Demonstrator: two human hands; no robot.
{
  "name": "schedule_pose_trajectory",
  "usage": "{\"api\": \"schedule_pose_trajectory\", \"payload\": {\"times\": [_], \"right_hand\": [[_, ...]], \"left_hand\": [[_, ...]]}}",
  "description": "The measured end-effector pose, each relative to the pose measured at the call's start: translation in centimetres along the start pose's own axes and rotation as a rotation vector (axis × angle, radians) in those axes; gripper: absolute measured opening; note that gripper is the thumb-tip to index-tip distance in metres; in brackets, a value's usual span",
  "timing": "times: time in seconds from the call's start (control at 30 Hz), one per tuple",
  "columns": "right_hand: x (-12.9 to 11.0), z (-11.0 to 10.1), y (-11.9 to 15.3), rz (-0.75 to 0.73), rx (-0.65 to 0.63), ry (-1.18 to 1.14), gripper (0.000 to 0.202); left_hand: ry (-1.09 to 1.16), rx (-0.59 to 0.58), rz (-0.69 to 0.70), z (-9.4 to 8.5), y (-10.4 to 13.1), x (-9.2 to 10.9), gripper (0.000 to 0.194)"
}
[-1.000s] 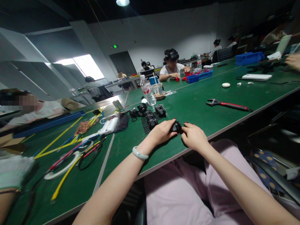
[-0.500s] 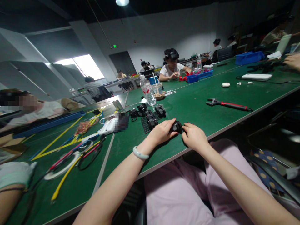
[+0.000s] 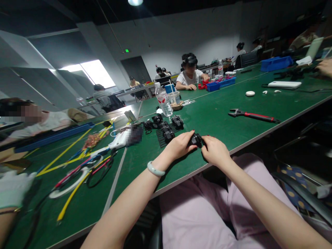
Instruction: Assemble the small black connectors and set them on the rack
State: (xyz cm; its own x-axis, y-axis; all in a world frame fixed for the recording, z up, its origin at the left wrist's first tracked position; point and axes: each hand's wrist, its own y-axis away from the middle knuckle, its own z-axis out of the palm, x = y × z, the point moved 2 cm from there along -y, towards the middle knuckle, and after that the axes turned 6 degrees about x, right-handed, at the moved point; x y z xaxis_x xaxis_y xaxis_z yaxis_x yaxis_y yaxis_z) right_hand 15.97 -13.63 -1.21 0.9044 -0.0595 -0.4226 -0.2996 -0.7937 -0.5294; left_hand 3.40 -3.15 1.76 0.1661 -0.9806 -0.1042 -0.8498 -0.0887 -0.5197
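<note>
On the green table (image 3: 220, 124) my left hand (image 3: 178, 145) grips a small black blocky part (image 3: 196, 140), thumb at the near side and fingers at the far side. My right hand (image 3: 215, 150) is closed at the part's right end, fingertips curled against it; what lies under them is hidden. Just beyond my left hand are several similar black parts, one of them a dark block (image 3: 168, 132) on a ribbed black mat (image 3: 161, 140). Another black block (image 3: 177, 121) stands at that mat's far right.
A red-handled adjustable wrench (image 3: 255, 116) lies to the right. Past the black parts stand a water bottle (image 3: 163, 99) and a cup (image 3: 175, 98). Cables (image 3: 75, 190) lie on the left beside a co-worker's gloved hand (image 3: 15, 190). Another person sits opposite, near blue bins (image 3: 220, 84).
My hands and the black part stay almost in place; my right fingers shift slightly at its end. The co-worker's gloved hand at left has moved. The person opposite has lowered a hand to the table.
</note>
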Motion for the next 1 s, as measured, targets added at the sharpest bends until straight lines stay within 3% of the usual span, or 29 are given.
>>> {"api": "schedule_pose_trajectory", "payload": {"times": [0.4,0.67,1.0], "right_hand": [[2.2,0.3,-2.6,0.064,-0.079,-0.324,0.030],[3.7,1.4,-4.1,0.107,-0.146,-0.818,0.016],[3.5,1.4,-4.0,0.054,-0.170,-0.746,0.012]], "left_hand": [[0.039,0.004,-0.026,-0.1,-0.1,0.1,0.058],[0.029,0.001,-0.032,-0.3,-0.3,0.4,0.057],[0.036,-0.014,-0.042,-0.4,-0.4,0.5,0.058]]}}
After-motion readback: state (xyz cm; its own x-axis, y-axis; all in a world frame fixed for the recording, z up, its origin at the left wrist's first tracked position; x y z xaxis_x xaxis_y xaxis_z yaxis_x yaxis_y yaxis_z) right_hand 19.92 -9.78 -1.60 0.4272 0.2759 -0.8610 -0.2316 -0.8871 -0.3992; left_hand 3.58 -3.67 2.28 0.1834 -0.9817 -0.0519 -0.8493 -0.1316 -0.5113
